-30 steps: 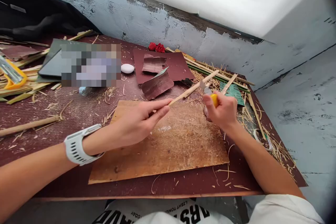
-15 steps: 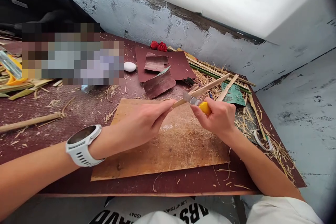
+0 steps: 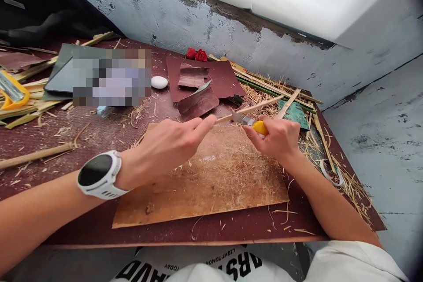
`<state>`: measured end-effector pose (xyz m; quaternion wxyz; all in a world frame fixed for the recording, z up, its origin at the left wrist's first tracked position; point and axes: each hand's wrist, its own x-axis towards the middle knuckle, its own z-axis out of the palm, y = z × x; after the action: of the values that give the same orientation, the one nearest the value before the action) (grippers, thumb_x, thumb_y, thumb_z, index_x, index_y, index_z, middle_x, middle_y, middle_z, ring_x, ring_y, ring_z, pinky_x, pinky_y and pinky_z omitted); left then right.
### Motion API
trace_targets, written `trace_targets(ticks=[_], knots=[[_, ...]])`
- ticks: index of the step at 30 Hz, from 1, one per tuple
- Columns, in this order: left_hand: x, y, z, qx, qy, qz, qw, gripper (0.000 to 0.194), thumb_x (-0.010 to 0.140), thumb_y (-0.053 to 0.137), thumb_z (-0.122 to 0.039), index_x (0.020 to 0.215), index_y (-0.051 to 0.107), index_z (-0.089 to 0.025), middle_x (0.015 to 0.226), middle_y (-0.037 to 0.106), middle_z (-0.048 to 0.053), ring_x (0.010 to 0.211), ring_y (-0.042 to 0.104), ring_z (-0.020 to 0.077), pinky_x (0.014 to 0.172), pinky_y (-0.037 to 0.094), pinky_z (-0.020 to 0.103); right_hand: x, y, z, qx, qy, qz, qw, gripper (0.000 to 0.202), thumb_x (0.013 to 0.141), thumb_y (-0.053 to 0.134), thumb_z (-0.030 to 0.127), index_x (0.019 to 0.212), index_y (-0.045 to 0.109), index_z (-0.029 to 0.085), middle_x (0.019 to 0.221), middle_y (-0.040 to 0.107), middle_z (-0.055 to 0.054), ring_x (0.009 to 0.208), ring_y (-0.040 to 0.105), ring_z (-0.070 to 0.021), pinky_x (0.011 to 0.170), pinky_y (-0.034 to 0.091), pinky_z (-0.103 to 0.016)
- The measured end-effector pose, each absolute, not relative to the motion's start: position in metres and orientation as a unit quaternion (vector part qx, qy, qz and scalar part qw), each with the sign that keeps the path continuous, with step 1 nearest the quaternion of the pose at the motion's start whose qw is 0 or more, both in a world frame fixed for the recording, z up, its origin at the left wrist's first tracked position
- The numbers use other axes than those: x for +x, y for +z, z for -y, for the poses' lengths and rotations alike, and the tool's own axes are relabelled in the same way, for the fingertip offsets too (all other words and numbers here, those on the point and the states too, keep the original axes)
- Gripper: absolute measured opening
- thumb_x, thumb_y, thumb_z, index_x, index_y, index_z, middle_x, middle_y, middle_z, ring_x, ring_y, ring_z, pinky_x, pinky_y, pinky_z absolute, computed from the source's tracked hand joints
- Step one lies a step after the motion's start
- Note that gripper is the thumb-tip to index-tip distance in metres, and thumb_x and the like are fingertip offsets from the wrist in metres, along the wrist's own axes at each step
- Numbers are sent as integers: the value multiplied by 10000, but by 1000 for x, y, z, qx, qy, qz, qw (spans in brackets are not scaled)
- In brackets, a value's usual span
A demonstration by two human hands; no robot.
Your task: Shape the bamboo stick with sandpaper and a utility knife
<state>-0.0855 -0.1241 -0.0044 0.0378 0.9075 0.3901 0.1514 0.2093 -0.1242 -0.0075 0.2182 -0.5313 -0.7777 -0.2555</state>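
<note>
My left hand [image 3: 178, 141], with a white watch on its wrist, is closed around the near end of a pale bamboo strip [image 3: 261, 105]. The strip slants away to the upper right above the table. A yellow utility knife [image 3: 259, 127] is gripped in my right hand [image 3: 282, 139], its blade [image 3: 237, 117] lying against the strip just beyond my left fingertips. Both hands are over a worn wooden board [image 3: 211, 185]. My left fingers partly hide the strip's near end.
Bamboo strips and shavings [image 3: 261, 97] crowd the right side, with a tape roll [image 3: 331, 172] and green sandpaper [image 3: 293, 114]. Brown sandpaper pieces [image 3: 198, 101], a white egg-shaped object [image 3: 159, 82] and red roses [image 3: 201, 55] lie toward the wall. Another yellow cutter [image 3: 13, 92] and a stick [image 3: 36, 155] are at left.
My left hand has turned slightly, its index finger now straighter along the strip. The knife and right hand have shifted a little to the right. The view has moved slightly.
</note>
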Motion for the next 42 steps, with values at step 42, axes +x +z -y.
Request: trace_targets(ticks=[42], knots=[[-88, 5, 117, 875, 199, -310, 314, 316, 1077, 406, -275, 1038, 693, -147, 589, 529, -38, 493, 452, 120, 499, 357, 235, 216, -7, 125, -469, -312, 811, 156, 682, 919, 512, 783, 569, 548, 198, 450, 499, -4, 441, 379, -117, 542, 195, -293]])
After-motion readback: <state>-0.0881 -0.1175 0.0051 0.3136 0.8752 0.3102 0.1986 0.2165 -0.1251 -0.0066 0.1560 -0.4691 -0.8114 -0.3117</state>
